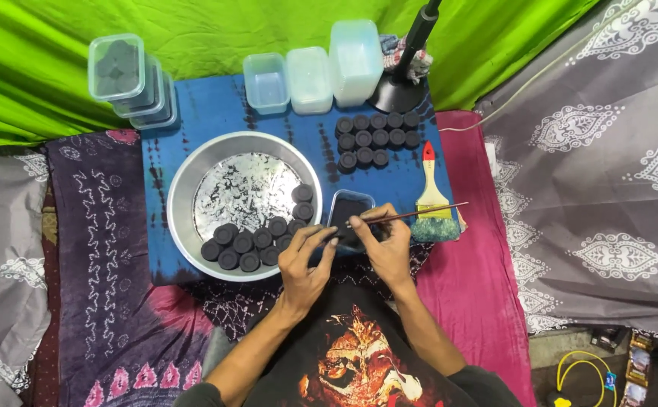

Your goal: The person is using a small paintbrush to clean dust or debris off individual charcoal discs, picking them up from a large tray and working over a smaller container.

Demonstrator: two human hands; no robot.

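At the table's near edge, the left hand [304, 260] fingers close round a small black disc [342, 235]; the right hand [389, 243] pinches a thin brush [419, 215] to it. Coating seems underway; next needs steady strokes.

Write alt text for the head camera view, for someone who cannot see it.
Seen from above, a person's left hand holds a small black disc while the right hand works a thin brush over it. A metal bowl of black discs sits to the left on a blue cloth.
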